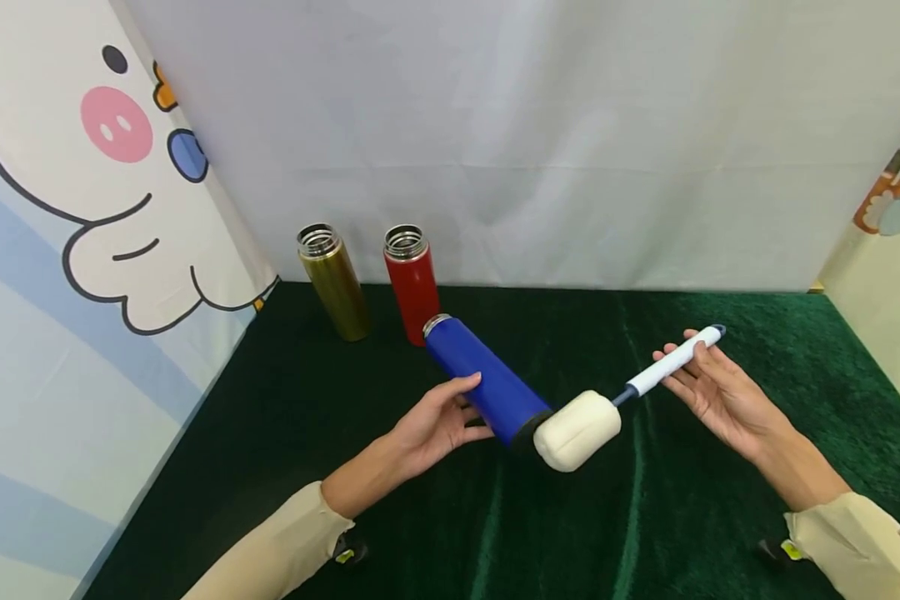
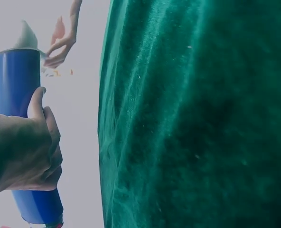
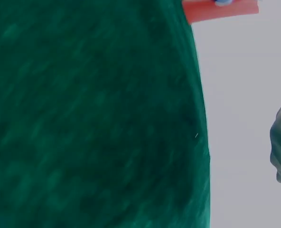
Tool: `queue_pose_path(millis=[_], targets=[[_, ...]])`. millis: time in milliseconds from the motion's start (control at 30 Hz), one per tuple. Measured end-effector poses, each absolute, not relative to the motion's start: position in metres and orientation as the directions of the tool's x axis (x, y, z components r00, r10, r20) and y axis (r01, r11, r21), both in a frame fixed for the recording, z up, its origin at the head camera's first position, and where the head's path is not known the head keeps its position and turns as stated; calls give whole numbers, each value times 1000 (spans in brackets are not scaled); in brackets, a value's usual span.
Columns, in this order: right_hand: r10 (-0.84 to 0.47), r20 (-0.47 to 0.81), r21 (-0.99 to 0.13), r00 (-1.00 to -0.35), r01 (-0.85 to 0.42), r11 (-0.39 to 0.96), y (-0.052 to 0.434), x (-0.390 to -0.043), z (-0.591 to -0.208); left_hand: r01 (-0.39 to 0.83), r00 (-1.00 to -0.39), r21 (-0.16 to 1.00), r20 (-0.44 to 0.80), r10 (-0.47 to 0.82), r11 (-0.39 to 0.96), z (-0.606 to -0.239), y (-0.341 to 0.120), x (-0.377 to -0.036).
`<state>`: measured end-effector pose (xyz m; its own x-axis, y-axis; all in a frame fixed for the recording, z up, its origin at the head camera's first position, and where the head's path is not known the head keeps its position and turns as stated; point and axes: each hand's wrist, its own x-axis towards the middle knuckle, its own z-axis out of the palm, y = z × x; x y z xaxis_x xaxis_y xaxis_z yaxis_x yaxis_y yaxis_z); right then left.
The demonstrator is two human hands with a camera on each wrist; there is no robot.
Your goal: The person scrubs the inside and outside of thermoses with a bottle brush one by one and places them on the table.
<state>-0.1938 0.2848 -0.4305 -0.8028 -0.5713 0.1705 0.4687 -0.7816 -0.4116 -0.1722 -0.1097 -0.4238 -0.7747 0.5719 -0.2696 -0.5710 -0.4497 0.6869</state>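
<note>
A: Head view is showing the left hand point(image 1: 435, 425) gripping the blue bottle point(image 1: 487, 383). Fingers and thumb are curling round the barrel near its base, clamped on it. The bottle is tilting, its open steel mouth pointing toward the back edge of the green cloth point(image 1: 645, 517), its base pointing toward the front edge.

B: What is the right hand doing?

A: The right hand point(image 1: 712, 387) is holding the white handle of the bottle brush point(image 1: 622, 396). The fingers are lying along the handle, only loosely bent, with the thumb underneath. The cream sponge head point(image 1: 577, 431) is sitting just beside the bottle's base, touching or nearly touching it; I cannot tell which.

B: Is the left wrist view confirming the grip?

A: Yes. The left hand point(image 2: 24, 152) is wrapping the blue bottle point(image 2: 14, 85) there, thumb pressing on the barrel.

B: And what else is standing on the cloth?

A: An olive bottle point(image 1: 335, 283) and a red bottle point(image 1: 412, 279) are standing upright, lids off, near the back edge toward the left corner, just behind the blue bottle's mouth. The right wrist view is showing mostly blurred green cloth.
</note>
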Motion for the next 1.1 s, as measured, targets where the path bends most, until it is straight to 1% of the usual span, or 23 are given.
queue_pose_path(millis=[133, 300, 467, 667, 833, 1000, 1100], targets=[[-572, 100, -471, -814, 467, -748, 290, -193, -437, -570, -772, 692, -266, 577, -443, -424, -113, -172], [-594, 78, -551, -801, 462, -695, 275, -194, -438, -559, -775, 699, -250, 580, -446, -423, -108, -178], [-607, 62, -555, -792, 479, -681, 269, -190, -436, -509, -803, 746, -233, 548, -429, -424, -103, -183], [-578, 19, -531, -816, 481, -698, 280, -190, -435, -394, -866, 835, -198, 459, -384, -429, -103, -191], [-554, 21, -469, -833, 481, -741, 294, -198, -433, -303, -901, 910, -176, 397, -284, -433, -103, -203], [-526, 19, -493, -850, 449, -745, 304, -206, -429, -100, -959, 989, -68, 275, -106, -435, -104, -224], [-520, 19, -525, -854, 434, -732, 308, -210, -429, 22, -979, 1000, 20, 205, 5, -437, -103, -237]])
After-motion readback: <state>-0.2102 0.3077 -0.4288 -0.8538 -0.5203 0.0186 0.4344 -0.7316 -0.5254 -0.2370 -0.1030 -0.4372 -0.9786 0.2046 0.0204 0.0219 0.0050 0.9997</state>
